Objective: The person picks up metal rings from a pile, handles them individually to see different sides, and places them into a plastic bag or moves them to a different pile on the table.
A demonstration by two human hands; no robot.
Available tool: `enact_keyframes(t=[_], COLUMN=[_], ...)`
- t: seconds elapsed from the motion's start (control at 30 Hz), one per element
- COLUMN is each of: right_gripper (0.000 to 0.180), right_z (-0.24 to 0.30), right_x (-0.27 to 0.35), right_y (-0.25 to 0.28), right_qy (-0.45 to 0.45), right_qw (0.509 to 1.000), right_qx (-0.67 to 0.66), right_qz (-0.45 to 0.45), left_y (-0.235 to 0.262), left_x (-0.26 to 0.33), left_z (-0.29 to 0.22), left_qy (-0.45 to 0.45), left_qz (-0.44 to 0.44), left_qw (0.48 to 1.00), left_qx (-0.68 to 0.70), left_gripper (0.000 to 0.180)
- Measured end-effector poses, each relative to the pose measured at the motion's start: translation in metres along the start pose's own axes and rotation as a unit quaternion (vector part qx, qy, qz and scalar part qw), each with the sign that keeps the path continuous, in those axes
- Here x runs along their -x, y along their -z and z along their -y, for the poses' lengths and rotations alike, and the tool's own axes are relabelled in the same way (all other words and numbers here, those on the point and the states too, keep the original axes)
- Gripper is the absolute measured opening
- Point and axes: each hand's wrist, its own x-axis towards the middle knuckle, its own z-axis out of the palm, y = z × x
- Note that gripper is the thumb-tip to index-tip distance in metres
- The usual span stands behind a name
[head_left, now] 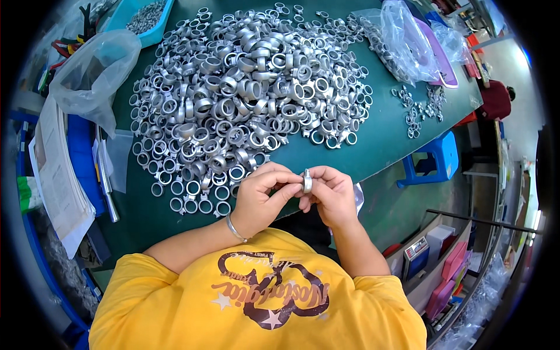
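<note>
Between my two hands, in front of my chest, is a small silver metal ring point(307, 182) with a stub on its rim, seen nearly edge-on. My left hand point(266, 192) pinches its left side between thumb and finger, a bracelet on that wrist. On the other side, my right hand point(331, 195) grips the same ring with thumb and fingers. Just beyond my hands a large heap of similar metal rings point(245, 87) covers much of the green table point(373, 149).
A turquoise bin point(166, 26) of small metal parts stands at the far left, near a plastic bag point(96, 70). At the right lie smaller metal parts point(413, 111) and a purple tray point(438, 55) with clear bags. A blue stool point(434, 160) stands beyond the table's right edge.
</note>
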Motion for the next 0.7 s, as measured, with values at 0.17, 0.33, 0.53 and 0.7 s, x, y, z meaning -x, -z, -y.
enact_keyframes(t=[0.17,0.33,0.53,0.7], right_gripper=[0.011,0.011,0.018,0.02], right_z=[-0.0007,-0.0053,-0.0094,-0.0069], right_x=[-0.0009,0.003,0.0013,0.0037], right_y=[0.001,-0.0071,-0.0027,-0.0046], right_qy=[-0.023,0.134,0.335,0.347], right_qw=[1.0,0.985,0.898,0.886], right_qx=[-0.007,0.104,0.282,0.301], right_qz=[0.003,-0.034,-0.048,-0.054], left_y=[-0.0025,0.0008,0.0002,0.0], left_x=[-0.0004,-0.0009,-0.0008,-0.0013], left_z=[-0.0054,-0.0062,-0.008,-0.0073], left_qy=[0.01,-0.023,-0.035,-0.042], left_qz=[-0.013,0.013,0.017,0.02], left_qw=[1.0,0.999,0.998,0.997], left_qx=[0.019,-0.027,-0.044,-0.061], left_gripper=[0.008,0.009,0.01,0.01])
